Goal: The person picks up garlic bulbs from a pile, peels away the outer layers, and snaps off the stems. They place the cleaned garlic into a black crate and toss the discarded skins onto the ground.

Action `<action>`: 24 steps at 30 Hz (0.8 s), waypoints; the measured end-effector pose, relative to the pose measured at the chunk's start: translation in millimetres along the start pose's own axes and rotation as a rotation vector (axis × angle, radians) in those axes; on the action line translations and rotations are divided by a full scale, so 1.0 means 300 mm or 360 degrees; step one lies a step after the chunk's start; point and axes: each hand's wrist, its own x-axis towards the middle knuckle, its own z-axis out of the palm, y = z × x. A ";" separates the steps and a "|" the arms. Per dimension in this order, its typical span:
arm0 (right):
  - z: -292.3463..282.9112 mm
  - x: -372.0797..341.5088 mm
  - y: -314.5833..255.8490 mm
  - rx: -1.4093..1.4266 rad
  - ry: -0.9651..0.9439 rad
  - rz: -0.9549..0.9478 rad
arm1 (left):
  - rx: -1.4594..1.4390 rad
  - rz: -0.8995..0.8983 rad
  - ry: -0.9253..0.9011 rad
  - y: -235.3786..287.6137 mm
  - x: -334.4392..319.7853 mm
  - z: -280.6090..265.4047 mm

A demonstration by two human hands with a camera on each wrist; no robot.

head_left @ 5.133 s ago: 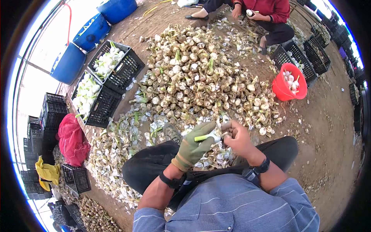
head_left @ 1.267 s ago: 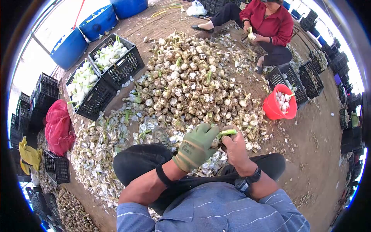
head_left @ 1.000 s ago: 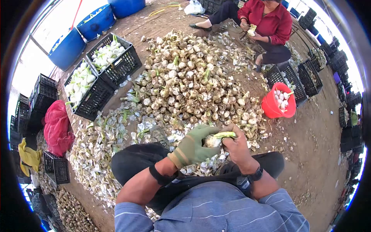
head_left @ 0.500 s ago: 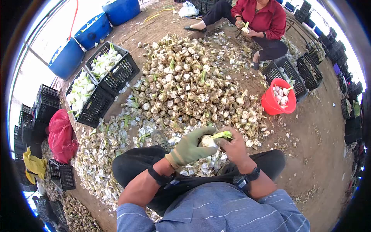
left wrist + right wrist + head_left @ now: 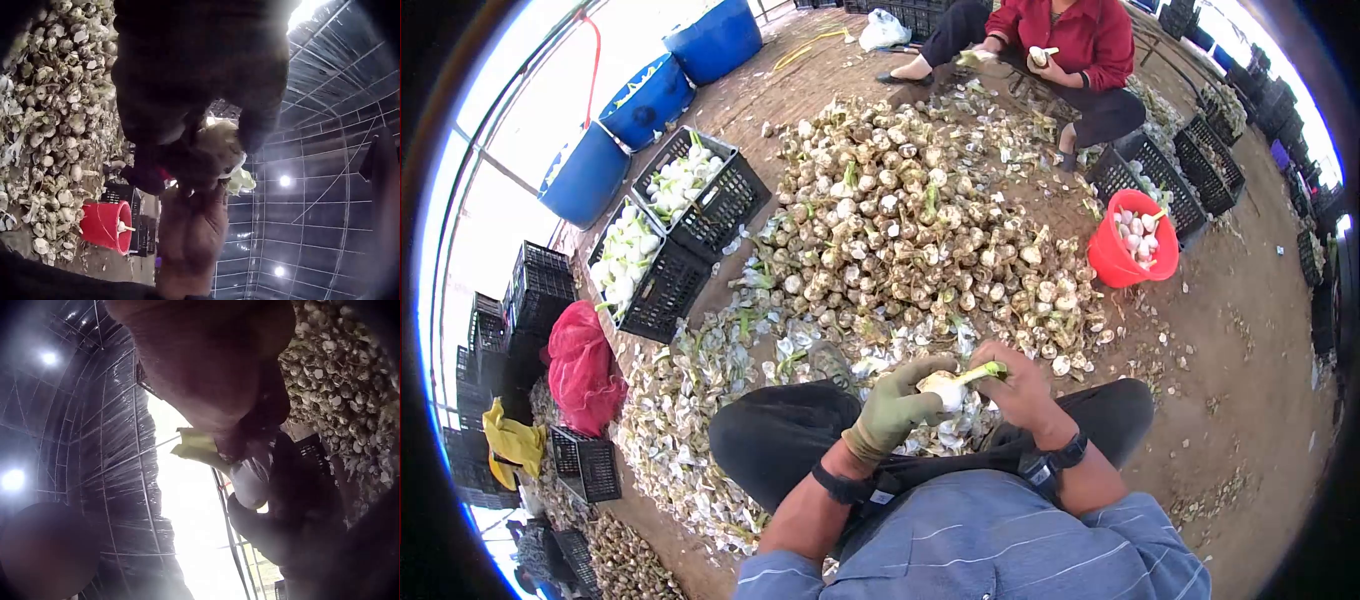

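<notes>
In the head view a garlic bulb [image 5: 946, 392] with a green stem lies between both hands above the person's lap. The gloved left hand [image 5: 892, 408] grips the bulb, thumb and fingers around it. The bare right hand [image 5: 1022, 392] pinches at the stem end, its fingers curled by the green tip. White skin shows on the bulb's lower side, browner skin on top. The right wrist view shows the pale bulb [image 5: 250, 487] between the hands, with its stem [image 5: 197, 447] sticking out. A large heap of unpeeled garlic [image 5: 900, 220] lies ahead of the hands.
Peeled skins [image 5: 690, 430] litter the ground at left. Black crates [image 5: 665, 290] of trimmed garlic stand left of the heap, blue tubs [image 5: 585, 180] behind. A red bucket [image 5: 1112, 255] holds bulbs at right. Another person in a red shirt [image 5: 1090, 45] sits across, holding a bulb.
The stem, pointing left about five seconds ago, now points right. Over the last second the hands shift slightly and more white bulb shows. The other person's hands have moved apart.
</notes>
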 end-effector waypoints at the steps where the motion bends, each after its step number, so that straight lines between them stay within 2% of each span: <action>1: 0.016 -0.012 0.030 0.0002 0.0044 0.0029 | -0.0055 0.0027 0.0074 -0.012 -0.004 0.017; 3: 0.047 -0.030 0.035 -0.0037 0.0177 0.0091 | -0.0154 0.0064 0.0237 -0.033 -0.005 0.054; 6: 0.094 -0.026 -0.019 -0.0147 0.0329 0.0055 | -0.0015 0.0224 0.0301 -0.049 0.008 0.080; 8: 0.103 -0.026 0.003 -0.0244 0.0238 -0.0030 | -0.0238 0.0169 0.0358 -0.048 0.020 0.062; 10: 0.100 -0.014 0.006 -0.0211 0.0128 -0.0128 | -0.0502 0.0188 0.0274 -0.074 0.020 0.031; 11: 0.099 -0.012 0.026 -0.0142 0.0074 -0.0155 | -0.0488 0.0185 0.0197 -0.080 0.016 0.011; 14: 0.088 -0.033 0.043 0.0779 -0.0067 0.0386 | -0.0500 0.0136 0.0019 -0.095 0.014 -0.043; 17: 0.088 -0.039 0.052 0.1076 0.0111 0.0550 | -0.0663 0.0044 -0.0056 -0.093 0.009 -0.049; 18: 0.084 -0.038 0.061 0.1164 0.0177 0.0612 | -0.0622 0.0045 -0.0051 -0.087 0.002 -0.042; 22: 0.059 -0.046 0.075 0.1035 0.0092 0.0490 | -0.0475 0.0061 -0.0093 -0.060 0.005 -0.032; 24: 0.047 -0.037 0.061 0.1012 0.0264 0.0555 | -0.0523 0.0060 -0.0057 -0.034 -0.009 -0.008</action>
